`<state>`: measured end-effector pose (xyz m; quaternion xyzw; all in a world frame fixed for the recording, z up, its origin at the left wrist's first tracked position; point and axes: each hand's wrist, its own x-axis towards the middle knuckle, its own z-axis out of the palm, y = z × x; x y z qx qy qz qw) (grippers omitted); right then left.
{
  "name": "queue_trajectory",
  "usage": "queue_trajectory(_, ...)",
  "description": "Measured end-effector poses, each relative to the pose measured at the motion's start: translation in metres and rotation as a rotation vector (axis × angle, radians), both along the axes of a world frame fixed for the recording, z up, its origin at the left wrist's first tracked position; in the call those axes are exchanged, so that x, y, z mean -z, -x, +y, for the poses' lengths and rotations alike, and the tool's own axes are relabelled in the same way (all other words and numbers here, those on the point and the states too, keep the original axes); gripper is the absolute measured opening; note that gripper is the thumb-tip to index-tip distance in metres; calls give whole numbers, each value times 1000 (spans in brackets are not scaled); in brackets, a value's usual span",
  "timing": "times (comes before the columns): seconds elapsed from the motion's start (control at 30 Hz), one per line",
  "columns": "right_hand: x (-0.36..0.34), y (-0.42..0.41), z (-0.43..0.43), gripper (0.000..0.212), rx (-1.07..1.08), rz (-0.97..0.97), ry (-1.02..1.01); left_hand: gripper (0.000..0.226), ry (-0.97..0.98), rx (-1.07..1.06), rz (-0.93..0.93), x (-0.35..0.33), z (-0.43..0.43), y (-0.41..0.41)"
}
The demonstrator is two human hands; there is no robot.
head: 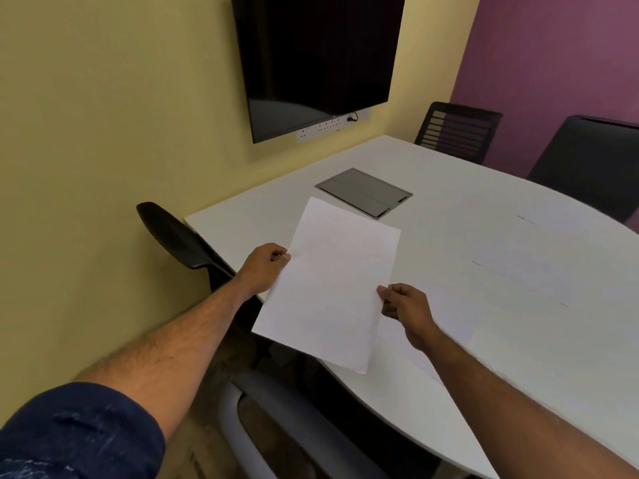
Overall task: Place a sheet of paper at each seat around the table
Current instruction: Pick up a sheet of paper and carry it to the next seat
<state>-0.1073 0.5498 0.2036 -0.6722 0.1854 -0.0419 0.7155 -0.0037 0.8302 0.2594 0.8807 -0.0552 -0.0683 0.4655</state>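
I hold a blank white sheet of paper (328, 285) above the near left edge of the white table (484, 188). My left hand (264, 267) pinches its left edge and my right hand (403, 305) pinches its right edge. The sheet hangs tilted, its lower corner past the table edge. Faint outlines of other white sheets (518, 261) lie flat on the table to the right, one partly under my right hand. A black chair (179, 236) stands at the table's left side, just beyond my left hand.
A grey cable hatch (364, 192) is set into the table beyond the paper. Two black chairs (456, 131) (587, 164) stand at the far right side. A dark wall screen (318, 60) hangs above. A grey chair frame (249, 409) sits below me.
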Motion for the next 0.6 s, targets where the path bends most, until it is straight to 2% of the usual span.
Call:
queue_trajectory(0.3,11,-50,51,16,7,-20,-33,25,34,-33,-1,8,49,-50)
queue_trajectory(0.6,15,-111,122,17,192,-19,-12,27,107,90,52,24,107,-146)
